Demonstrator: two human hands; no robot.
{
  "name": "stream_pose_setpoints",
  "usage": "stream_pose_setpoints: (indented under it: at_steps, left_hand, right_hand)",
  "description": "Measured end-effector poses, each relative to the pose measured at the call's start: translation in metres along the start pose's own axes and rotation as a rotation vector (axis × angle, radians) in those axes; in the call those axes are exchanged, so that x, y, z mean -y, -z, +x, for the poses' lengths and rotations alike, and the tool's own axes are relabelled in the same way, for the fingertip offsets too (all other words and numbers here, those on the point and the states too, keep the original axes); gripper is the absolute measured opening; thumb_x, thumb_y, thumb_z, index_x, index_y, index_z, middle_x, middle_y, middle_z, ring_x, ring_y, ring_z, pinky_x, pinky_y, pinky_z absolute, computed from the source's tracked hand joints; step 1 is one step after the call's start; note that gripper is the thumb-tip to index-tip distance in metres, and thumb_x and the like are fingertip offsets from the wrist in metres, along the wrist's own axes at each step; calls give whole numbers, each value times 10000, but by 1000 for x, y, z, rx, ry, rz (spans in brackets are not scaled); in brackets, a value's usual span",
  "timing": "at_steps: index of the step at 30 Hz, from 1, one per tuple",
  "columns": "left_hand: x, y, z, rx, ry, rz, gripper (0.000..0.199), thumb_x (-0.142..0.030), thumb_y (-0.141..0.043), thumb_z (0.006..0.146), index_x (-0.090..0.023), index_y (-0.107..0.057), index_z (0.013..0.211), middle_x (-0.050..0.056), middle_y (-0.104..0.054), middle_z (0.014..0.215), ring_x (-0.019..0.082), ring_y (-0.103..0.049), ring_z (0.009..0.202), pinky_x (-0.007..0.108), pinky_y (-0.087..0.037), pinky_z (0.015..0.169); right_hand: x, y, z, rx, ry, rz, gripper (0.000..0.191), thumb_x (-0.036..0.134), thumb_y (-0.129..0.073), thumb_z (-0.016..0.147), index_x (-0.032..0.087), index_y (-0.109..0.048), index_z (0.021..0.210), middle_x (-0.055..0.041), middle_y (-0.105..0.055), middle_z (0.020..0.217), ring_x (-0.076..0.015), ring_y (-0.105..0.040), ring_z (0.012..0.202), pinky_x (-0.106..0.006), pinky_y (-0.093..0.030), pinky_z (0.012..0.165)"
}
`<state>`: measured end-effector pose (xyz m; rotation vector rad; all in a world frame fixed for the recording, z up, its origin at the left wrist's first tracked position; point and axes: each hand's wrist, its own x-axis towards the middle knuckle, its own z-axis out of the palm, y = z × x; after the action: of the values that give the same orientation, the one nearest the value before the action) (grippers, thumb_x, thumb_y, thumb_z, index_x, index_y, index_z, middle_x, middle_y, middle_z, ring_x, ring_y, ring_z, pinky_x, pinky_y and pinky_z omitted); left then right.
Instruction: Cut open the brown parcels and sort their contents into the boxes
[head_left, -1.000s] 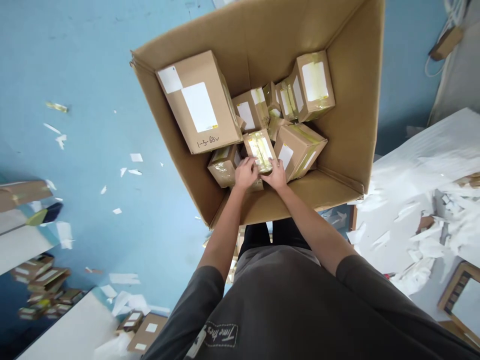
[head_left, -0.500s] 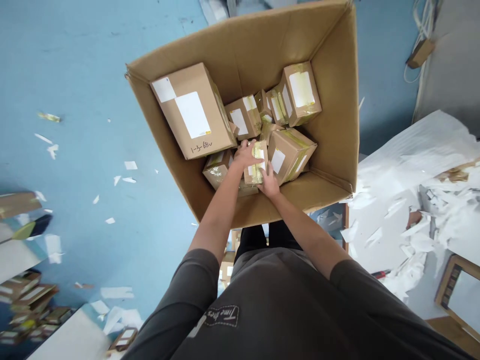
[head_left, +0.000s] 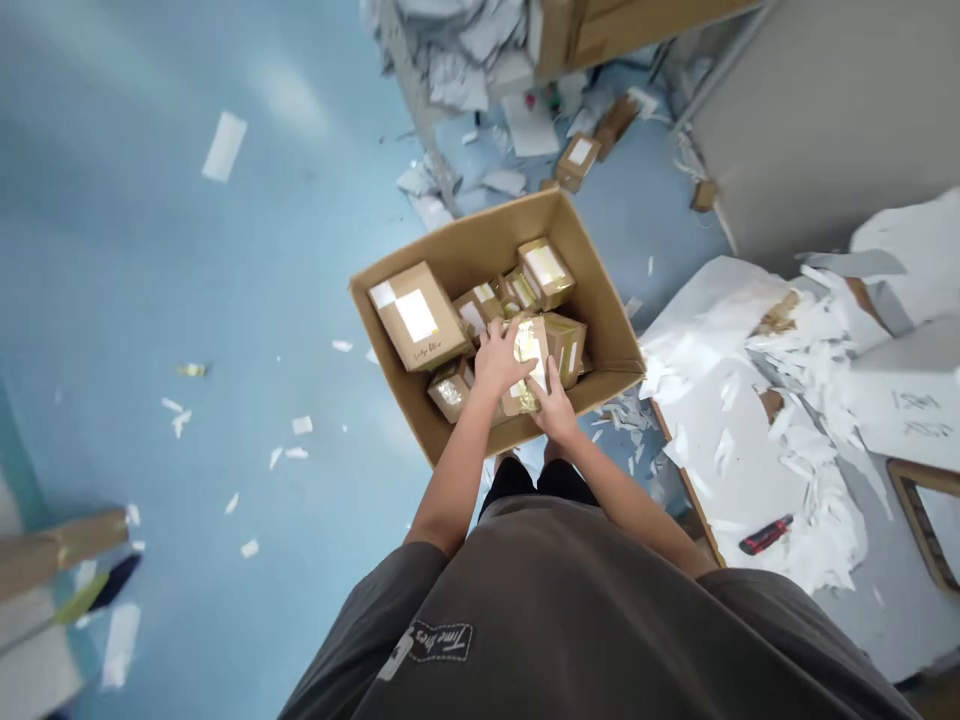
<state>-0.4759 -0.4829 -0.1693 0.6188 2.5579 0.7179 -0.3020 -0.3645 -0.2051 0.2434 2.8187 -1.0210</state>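
Observation:
My left hand (head_left: 499,362) and my right hand (head_left: 555,410) are closed on opposite sides of a small taped cardboard box (head_left: 531,342) with a white label. Their fingers cover part of its sides. This box is over the inside of a large open carton (head_left: 463,250). Around it in the carton lie several other taped boxes. A bigger box with handwriting (head_left: 421,338) fills the left end, a labelled box (head_left: 546,272) stands at the far right corner, and another taped box (head_left: 568,350) is just right of my hands.
On the right, a white table (head_left: 697,445) carries torn paper and a red-and-black utility knife (head_left: 766,535). Paper scraps dot the blue floor (head_left: 225,420). Beyond the carton are a small box (head_left: 577,162) and heaped paper (head_left: 457,75). Blurred cardboard (head_left: 67,550) lies at left.
The small box in my hands looks larger against the carton, as if raised toward me. My view has drawn back, so the carton appears smaller and more floor shows beyond it.

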Motion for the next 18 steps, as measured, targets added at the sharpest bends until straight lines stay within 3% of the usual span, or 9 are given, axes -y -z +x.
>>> stream_pose_setpoints:
  at_steps: [3,5,7,9,11,13,18]
  left_hand:
    - [-63,25,-14,-9,-149,64,1000,-591,-852,833,-291,-412,1679,171,-397,1684,520,-421,1501,599,-451,1216]
    - [-108,31,-19,4,-260,105,978,-558,-860,831,-295,-425,1667,175,-412,1669,515,-439,1488,604,-450,1215]
    - [-154,26,-23,33,-364,142,957,-531,-863,831,-295,-438,1655,180,-431,1647,504,-461,1473,595,-452,1213]
    - [-201,9,-28,74,-449,172,942,-521,-855,838,-283,-444,1651,189,-439,1631,488,-485,1456,577,-462,1208]
    - [-250,-21,-34,126,-523,195,939,-519,-850,843,-276,-444,1654,187,-437,1627,469,-494,1455,553,-473,1203]
    - [-301,-63,-42,194,-608,211,947,-507,-854,841,-275,-439,1659,175,-428,1636,449,-490,1467,531,-469,1213]
    - [-414,-199,-62,451,-837,237,953,-417,-859,848,-210,-432,1674,188,-363,1708,423,-450,1530,497,-427,1260]
  right_hand:
    - [12,38,-33,-180,-7,19,1025,48,-828,779,357,-460,1685,-95,22,1855,-421,-202,1672,-622,-479,1229]
    - [10,63,-56,-291,-30,8,1005,59,-837,783,356,-481,1674,-108,-8,1853,-430,-244,1659,-634,-469,1234]
    - [-3,86,-81,-394,-63,-15,998,70,-853,784,351,-488,1670,-124,-32,1850,-434,-273,1650,-639,-467,1234]
    - [-25,106,-112,-477,-97,-42,1002,89,-867,793,349,-473,1677,-131,-41,1850,-428,-269,1653,-635,-471,1232]
    - [-55,120,-149,-556,-149,-70,1004,106,-864,812,346,-447,1693,-122,-22,1853,-417,-244,1665,-618,-465,1243]
    - [-90,126,-190,-642,-220,-95,1035,98,-852,818,341,-401,1718,-101,31,1856,-416,-221,1674,-598,-457,1257]
    - [-185,122,-287,-809,-468,-63,1069,55,-798,811,327,-341,1738,-78,146,1850,-471,-257,1657,-576,-537,1187]
